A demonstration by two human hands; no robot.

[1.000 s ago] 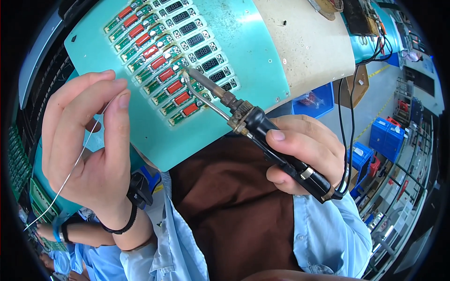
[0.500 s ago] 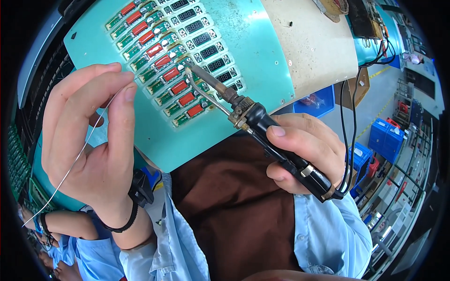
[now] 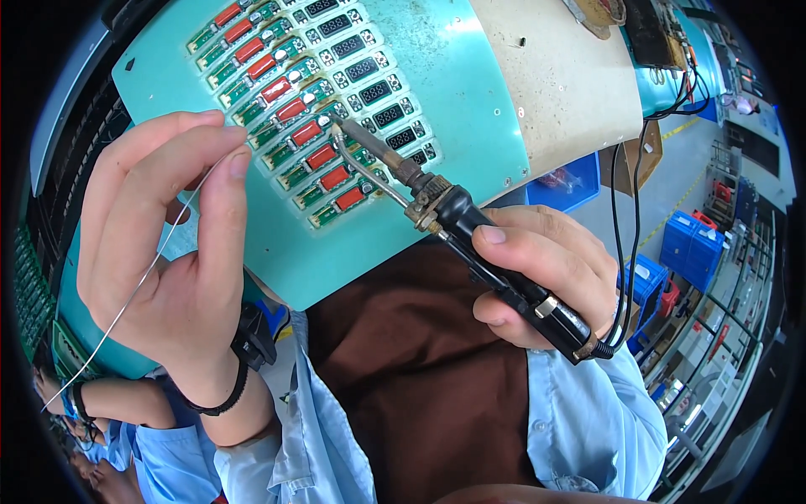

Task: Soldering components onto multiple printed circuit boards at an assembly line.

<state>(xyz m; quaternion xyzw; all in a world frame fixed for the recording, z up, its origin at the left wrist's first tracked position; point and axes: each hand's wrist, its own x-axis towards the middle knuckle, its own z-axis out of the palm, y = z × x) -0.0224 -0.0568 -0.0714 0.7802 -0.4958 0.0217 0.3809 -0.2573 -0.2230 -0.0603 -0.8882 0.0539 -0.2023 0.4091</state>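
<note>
My right hand [image 3: 550, 273] is closed round the black handle of a soldering iron [image 3: 457, 210], which has a thin metal feed tube along its side. The iron's tip is at the right side of a circuit board panel [image 3: 290, 109]. Several narrow green boards make up this panel, each with a red block part and a small dark digit display. The panel lies on a turquoise sheet [image 3: 327, 260]. Left of the boards, my left hand [image 3: 164, 244] pinches a thin strand of solder wire [image 3: 138, 290] between thumb and forefinger. The wire trails down across the palm to the lower left.
A beige board [image 3: 558, 92] adjoins the turquoise sheet on the right. Black cables [image 3: 630, 218] run up from the iron's handle. Blue bins [image 3: 693, 248] stand on the floor at the right. Another person's arm [image 3: 126, 403] is at the lower left.
My left hand has shifted very slightly right with the wire. The iron has moved a tiny bit left; its tip stays at the same boards.
</note>
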